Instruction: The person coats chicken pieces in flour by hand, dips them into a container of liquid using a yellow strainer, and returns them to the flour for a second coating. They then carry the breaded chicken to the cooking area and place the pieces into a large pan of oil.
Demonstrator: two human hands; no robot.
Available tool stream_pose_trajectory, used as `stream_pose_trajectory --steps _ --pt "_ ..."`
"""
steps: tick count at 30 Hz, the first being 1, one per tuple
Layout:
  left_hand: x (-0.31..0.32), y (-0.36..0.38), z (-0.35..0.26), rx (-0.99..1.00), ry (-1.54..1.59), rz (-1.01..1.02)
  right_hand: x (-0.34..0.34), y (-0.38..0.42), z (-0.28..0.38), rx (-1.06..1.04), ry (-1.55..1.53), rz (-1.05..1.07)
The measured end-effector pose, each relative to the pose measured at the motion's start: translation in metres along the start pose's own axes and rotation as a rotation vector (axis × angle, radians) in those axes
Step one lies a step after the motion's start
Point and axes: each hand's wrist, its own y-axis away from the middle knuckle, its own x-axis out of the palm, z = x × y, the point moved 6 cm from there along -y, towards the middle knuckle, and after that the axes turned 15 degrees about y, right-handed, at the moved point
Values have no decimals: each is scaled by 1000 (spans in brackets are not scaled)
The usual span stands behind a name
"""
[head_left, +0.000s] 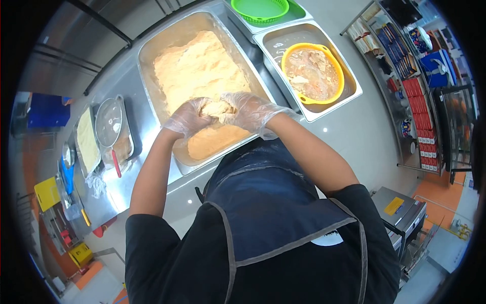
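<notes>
My left hand (188,117) and my right hand (249,108), both in clear plastic gloves, are closed around a flour-coated piece of meat (217,109), which looks like chicken. They hold it between them, over the near half of a large metal tray (144,66). Pale orange breading flour (197,66) covers much of that tray, heaped toward the far side. A smaller patch of flour lies beneath my wrists. My fingers and gloves partly hide the piece.
On the right, a yellow colander (336,61) with wet pieces in cloudy liquid sits in a metal pan (349,99). A green basket (260,19) lies beyond it. A red-handled strainer (116,163) rests on a tray at left. Shelves (390,86) stand far right.
</notes>
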Motion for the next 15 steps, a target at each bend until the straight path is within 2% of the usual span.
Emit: stream_pose_trajectory --steps 1,4,10,14,15 --pt "-2 -1 0 32 28 -2 1 -4 3 -26 -95 39" --pt "-6 -3 6 107 73 -8 0 -12 8 27 -76 54" --pt "-3 3 18 204 108 -56 4 -22 19 -51 -71 104" --pt "-2 7 17 222 19 -47 -2 -19 34 23 98 129" --pt "-1 7 18 173 54 -34 0 -22 26 22 140 110"
